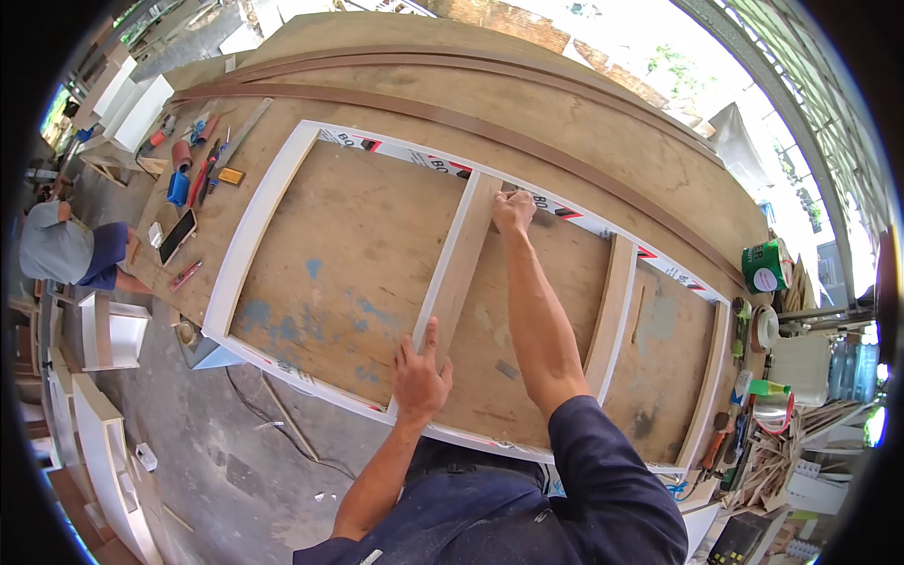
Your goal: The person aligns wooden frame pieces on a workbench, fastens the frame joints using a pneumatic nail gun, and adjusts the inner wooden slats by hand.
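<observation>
A long white-edged wooden frame (255,243) lies on the brown worktable, with printed film along its far rail. Two crosspieces divide it into three bays. My left hand (421,379) rests with its fingers apart on the near part of the left crosspiece (459,259). At the far end of that same crosspiece, my right hand (514,209) has its fingers curled closed by the far rail; what they hold, if anything, is hidden. The right crosspiece (610,315) stands to the right of my right forearm.
Long brown strips (424,111) lie beyond the frame. Hand tools and a phone (178,236) are at the table's left; a green can (767,266) and more tools are at the right. A person (71,247) is at the far left. A cable (273,423) crosses the floor.
</observation>
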A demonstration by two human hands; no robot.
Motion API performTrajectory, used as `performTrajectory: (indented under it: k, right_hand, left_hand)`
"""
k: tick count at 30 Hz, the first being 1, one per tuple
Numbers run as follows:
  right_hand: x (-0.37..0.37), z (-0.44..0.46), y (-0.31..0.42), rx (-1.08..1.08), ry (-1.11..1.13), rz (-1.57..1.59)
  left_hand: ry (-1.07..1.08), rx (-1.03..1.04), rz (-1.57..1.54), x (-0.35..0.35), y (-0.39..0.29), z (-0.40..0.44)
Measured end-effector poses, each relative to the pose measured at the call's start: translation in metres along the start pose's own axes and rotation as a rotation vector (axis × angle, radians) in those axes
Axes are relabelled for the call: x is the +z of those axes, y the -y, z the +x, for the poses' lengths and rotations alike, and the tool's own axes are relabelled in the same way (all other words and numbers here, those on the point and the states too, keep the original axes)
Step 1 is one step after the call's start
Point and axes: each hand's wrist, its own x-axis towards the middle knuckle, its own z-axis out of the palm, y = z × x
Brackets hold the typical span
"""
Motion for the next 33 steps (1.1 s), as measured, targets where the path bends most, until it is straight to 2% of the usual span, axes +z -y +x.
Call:
performTrajectory:
  k: [3,5,10,12,16,18,25,29,33]
  right_hand:
    - [-0.008,-0.015,-0.001,0.022,0.043,-0.016]
    - [-0.021,-0.028,0.004,0.083,0.184,-0.03]
    - [-0.018,-0.066,-0.018,0.025,0.121,0.064]
    - [-0.023,-0.087,-0.02,0.052,0.144,0.102]
    - [-0.037,-0.129,-0.022,0.108,0.186,0.126]
    - [-0.045,-0.152,-0.024,0.168,0.319,0.076]
    - [-0.056,-0.253,-0.05,0.099,0.277,0.181]
    - [-0.062,-0.294,-0.06,0.066,0.259,0.211]
    - [-0.073,-0.31,-0.062,0.124,0.395,0.206]
  left_hand:
    - [-0.016,0.008,0.014,0.0,0.0,0.0]
    - [-0.002,0.006,0.015,-0.001,0.0,0.001]
    - [0.009,-0.002,-0.002,-0.005,-0.003,0.001]
    - [-0.087,-0.045,-0.207,-0.006,-0.001,0.001]
    - [-0.112,-0.013,-0.333,-0.001,0.01,-0.001]
    - [-0.147,-0.032,-0.503,-0.003,0.011,-0.003]
    - [-0.299,0.024,-0.857,0.009,0.024,-0.005]
    - [-0.267,-0.099,-1.116,0.012,0.037,-0.007]
    - [-0.2,-0.256,-1.299,0.008,0.045,-0.008]
